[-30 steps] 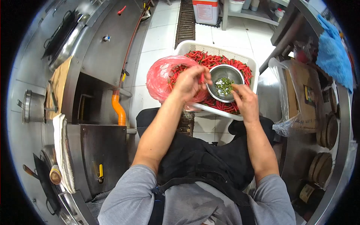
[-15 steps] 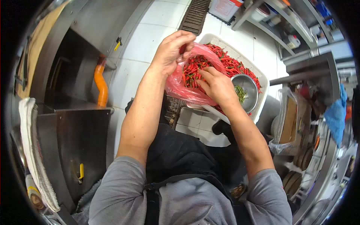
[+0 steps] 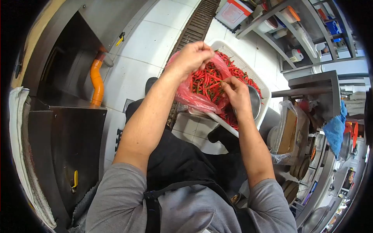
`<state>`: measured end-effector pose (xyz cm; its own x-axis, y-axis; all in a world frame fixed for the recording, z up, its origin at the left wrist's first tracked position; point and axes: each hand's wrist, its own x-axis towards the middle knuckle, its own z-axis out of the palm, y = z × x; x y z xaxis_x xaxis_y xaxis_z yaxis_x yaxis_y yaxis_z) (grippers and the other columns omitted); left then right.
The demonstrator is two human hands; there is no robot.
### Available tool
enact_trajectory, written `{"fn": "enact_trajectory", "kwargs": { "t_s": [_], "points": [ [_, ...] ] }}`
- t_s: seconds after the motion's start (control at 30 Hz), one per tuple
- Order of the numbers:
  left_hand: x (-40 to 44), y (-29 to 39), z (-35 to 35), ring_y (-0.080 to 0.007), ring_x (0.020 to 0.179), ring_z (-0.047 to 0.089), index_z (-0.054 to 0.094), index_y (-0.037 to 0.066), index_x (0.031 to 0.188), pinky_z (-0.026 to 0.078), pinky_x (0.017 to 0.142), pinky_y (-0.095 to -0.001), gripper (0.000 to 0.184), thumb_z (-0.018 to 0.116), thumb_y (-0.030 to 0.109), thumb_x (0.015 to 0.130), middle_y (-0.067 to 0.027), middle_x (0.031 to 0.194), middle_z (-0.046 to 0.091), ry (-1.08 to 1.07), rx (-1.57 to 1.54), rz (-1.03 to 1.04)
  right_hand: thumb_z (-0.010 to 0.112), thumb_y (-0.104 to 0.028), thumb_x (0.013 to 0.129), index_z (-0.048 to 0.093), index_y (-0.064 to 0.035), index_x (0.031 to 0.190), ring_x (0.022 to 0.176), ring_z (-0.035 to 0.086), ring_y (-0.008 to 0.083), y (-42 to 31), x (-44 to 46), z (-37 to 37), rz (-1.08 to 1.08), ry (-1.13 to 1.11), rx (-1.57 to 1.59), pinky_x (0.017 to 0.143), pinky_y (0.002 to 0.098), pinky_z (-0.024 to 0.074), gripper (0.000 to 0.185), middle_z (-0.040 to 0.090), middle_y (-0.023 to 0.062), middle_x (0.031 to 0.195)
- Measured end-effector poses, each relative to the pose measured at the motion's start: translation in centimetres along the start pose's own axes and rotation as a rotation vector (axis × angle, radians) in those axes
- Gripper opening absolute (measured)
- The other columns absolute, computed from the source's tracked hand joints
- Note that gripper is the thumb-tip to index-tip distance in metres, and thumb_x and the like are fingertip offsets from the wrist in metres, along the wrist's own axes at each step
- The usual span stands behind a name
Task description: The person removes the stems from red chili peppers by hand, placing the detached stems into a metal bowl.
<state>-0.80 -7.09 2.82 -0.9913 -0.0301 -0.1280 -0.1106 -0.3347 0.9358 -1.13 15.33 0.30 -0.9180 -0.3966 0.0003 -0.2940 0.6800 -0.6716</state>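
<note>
Red chili peppers (image 3: 206,82) with green stems fill a pink plastic bag (image 3: 194,101), which rests in a white plastic basket (image 3: 237,55) holding more loose chilies. Above the bag's far side is my left hand (image 3: 192,59), its fingers curled closed; what they hold, if anything, is hidden. At the bag's right side, my right hand (image 3: 237,94) pinches a chili pepper (image 3: 222,82) near its green stem. Behind that hand a metal bowl (image 3: 255,101) sits among the chilies, its inside mostly covered from view.
A floor drain grate (image 3: 198,24) runs across the white tiles beyond the basket. Steel cabinets with an orange pipe (image 3: 96,79) stand at left. To the right are metal shelves (image 3: 307,37), a plastic-wrapped box (image 3: 288,130) and a blue cloth (image 3: 335,130).
My left hand has moved right and slightly down over the bag. My right hand has drawn back from lying over the chilies to a pinch, now covering the bowl. The view has shifted a little.
</note>
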Motion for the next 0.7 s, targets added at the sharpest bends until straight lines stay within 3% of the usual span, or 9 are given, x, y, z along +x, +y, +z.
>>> {"fn": "enact_trajectory", "kwargs": {
  "t_s": [0.07, 0.1, 0.2, 0.23, 0.37, 0.57, 0.7],
  "points": [
    [0.1, -1.2, 0.8, -0.0031, 0.053, 0.049, 0.065, 0.005, 0.096, 0.032, 0.043, -0.0178, 0.014, 0.064, 0.017, 0.09, 0.0032, 0.068, 0.057, -0.077, 0.21, -0.032, 0.064, -0.013, 0.09, 0.065, -0.0006, 0.098, 0.061, 0.063, 0.0133, -0.5, -0.9, -1.5, 0.215, 0.046, 0.549, 0.053, 0.0253, 0.0463, 0.015, 0.069, 0.0096, 0.079],
    [-0.1, -1.8, 1.3, -0.003, 0.054, 0.05, 0.065, 0.005, 0.097, 0.032, 0.042, -0.0175, 0.016, 0.067, 0.019, 0.089, 0.0028, 0.069, 0.057, -0.109, 0.179, -0.068, 0.061, -0.011, 0.092, 0.062, 0.0003, 0.103, 0.059, 0.061, 0.008, -0.3, -1.1, -2.1, 0.223, 0.075, 0.583, 0.049, 0.02, 0.0418, 0.016, 0.069, 0.007, 0.081],
    [-0.3, -3.1, 2.8, -0.0049, 0.054, 0.052, 0.067, 0.003, 0.1, 0.034, 0.042, -0.0191, 0.02, 0.069, 0.019, 0.088, 0.0001, 0.07, 0.06, -0.239, 0.081, -0.155, 0.059, -0.009, 0.092, 0.062, -0.0002, 0.102, 0.058, 0.061, 0.0096, -0.6, -2.2, -2.8, 0.184, 0.145, 0.671, 0.049, 0.0213, 0.0427, 0.013, 0.069, 0.0076, 0.081],
    [-0.6, -3.6, 3.7, -0.0045, 0.054, 0.052, 0.066, 0.003, 0.1, 0.032, 0.041, -0.0181, 0.019, 0.068, 0.019, 0.09, 0.0004, 0.07, 0.06, -0.259, -0.044, -0.168, 0.059, -0.009, 0.093, 0.062, -0.0004, 0.101, 0.058, 0.062, 0.0102, -0.9, -2.6, -3.1, 0.168, 0.132, 0.654, 0.049, 0.0214, 0.0425, 0.012, 0.069, 0.0074, 0.08],
    [-0.7, -4.5, 4.8, -0.0024, 0.058, 0.053, 0.063, 0.007, 0.097, 0.032, 0.043, -0.0159, 0.014, 0.064, 0.02, 0.093, 0.0037, 0.074, 0.058, -0.299, -0.074, -0.163, 0.059, -0.008, 0.093, 0.063, 0.0027, 0.094, 0.057, 0.06, 0.0107, -1.1, -3.6, -3.4, 0.126, 0.095, 0.539, 0.051, 0.0241, 0.0452, 0.012, 0.067, 0.0073, 0.073],
    [-0.5, -4.8, 5.5, -0.0036, 0.056, 0.054, 0.062, 0.005, 0.097, 0.034, 0.04, -0.017, 0.014, 0.065, 0.018, 0.093, 0.0007, 0.076, 0.061, -0.327, -0.173, -0.215, 0.058, -0.007, 0.093, 0.064, 0.0054, 0.104, 0.053, 0.059, 0.011, -0.3, -3.8, -3.4, 0.171, 0.064, 0.53, 0.047, 0.0232, 0.0433, 0.017, 0.066, 0.0069, 0.073],
    [-0.4, -4.9, 5.2, -0.0042, 0.059, 0.055, 0.062, 0.007, 0.095, 0.036, 0.043, -0.0158, 0.013, 0.065, 0.021, 0.094, 0.0011, 0.078, 0.061, -0.332, -0.221, -0.25, 0.059, -0.007, 0.093, 0.066, 0.0055, 0.1, 0.053, 0.057, 0.0084, -1.1, -4.3, -3.3, 0.105, 0.145, 0.437, 0.047, 0.0242, 0.0424, 0.016, 0.065, 0.0053, 0.072]
  ]
}}
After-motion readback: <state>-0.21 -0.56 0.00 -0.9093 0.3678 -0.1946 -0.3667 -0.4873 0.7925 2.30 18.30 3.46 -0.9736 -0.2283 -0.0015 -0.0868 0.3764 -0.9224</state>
